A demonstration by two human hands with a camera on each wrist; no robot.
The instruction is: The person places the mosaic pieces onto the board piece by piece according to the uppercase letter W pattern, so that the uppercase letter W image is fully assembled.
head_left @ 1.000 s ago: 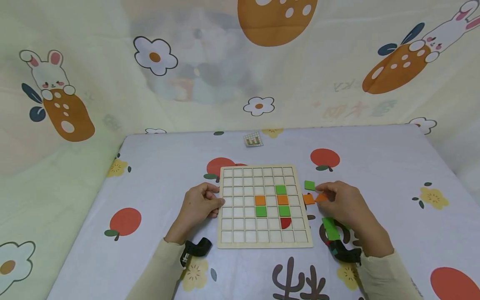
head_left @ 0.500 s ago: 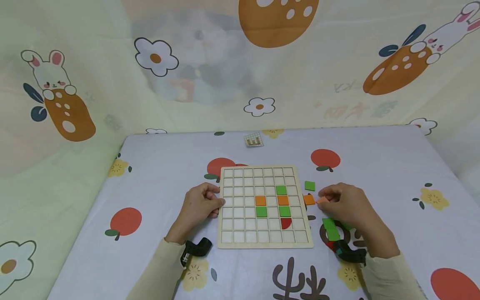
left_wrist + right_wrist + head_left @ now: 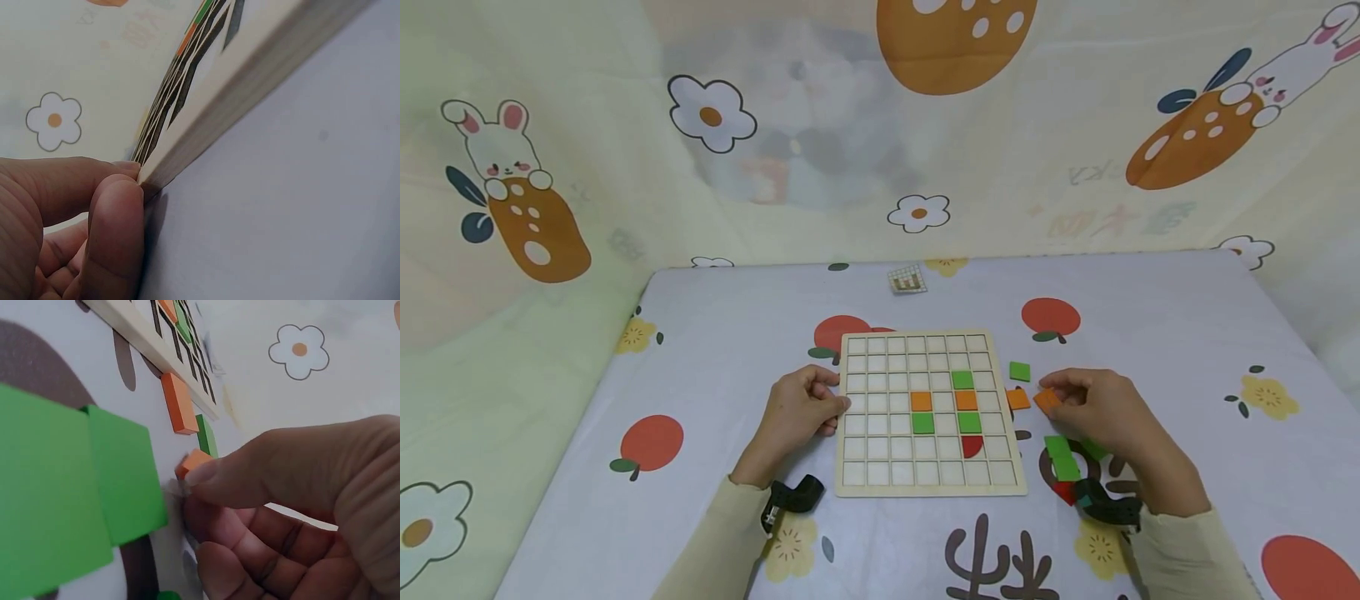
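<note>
A wooden grid board (image 3: pixel 892 492) lies flat in the middle of the head view. Orange, green and red tiles sit in some of its squares. My left hand (image 3: pixel 801 408) holds the board's left edge with thumb and index finger, seen close up in the left wrist view. Right of the board, my right hand (image 3: pixel 1093 417) pinches a small orange square tile (image 3: pixel 1047 402), held tilted. In the right wrist view the thumb (image 3: pixel 244 469) partly covers this tile. Another orange tile (image 3: pixel 1018 399) touches or nearly touches the board's right edge, with a green tile (image 3: pixel 1019 372) behind it.
Green tiles (image 3: pixel 1062 457) and a red tile (image 3: pixel 1064 492) lie beneath and beside the right wrist; some are partly hidden. A small card (image 3: pixel 907 279) with a grid pattern lies near the table's back. A printed cloth (image 3: pixel 730 333) covers the table.
My right hand has drawn slightly right and toward the front, and the orange tile between its fingers has turned. More of the red tile shows. The left hand and board have stayed put.
</note>
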